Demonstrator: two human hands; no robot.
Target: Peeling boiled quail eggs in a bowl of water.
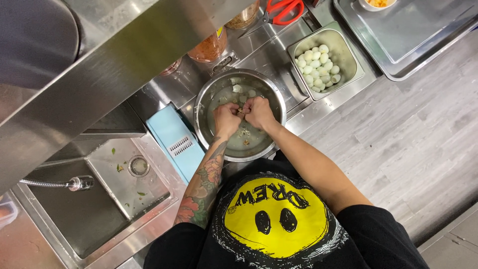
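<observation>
My left hand (226, 119) and my right hand (259, 112) meet over a round steel bowl (206, 99) and pinch one small egg (241, 110) between their fingertips. The bowl holds water, a few small pale eggs near its far side and bits of shell near my wrists. To the right, a rectangular steel pan (343, 47) holds several small white peeled eggs (317, 67).
A steel sink (94, 199) with a spray hose (74, 183) lies to the left. A light-blue slicer (172, 137) rests between sink and bowl. Red-handled scissors (281, 11), jars (209, 47) and a large steel tray (413, 37) stand further back. Grey wood floor lies on the right.
</observation>
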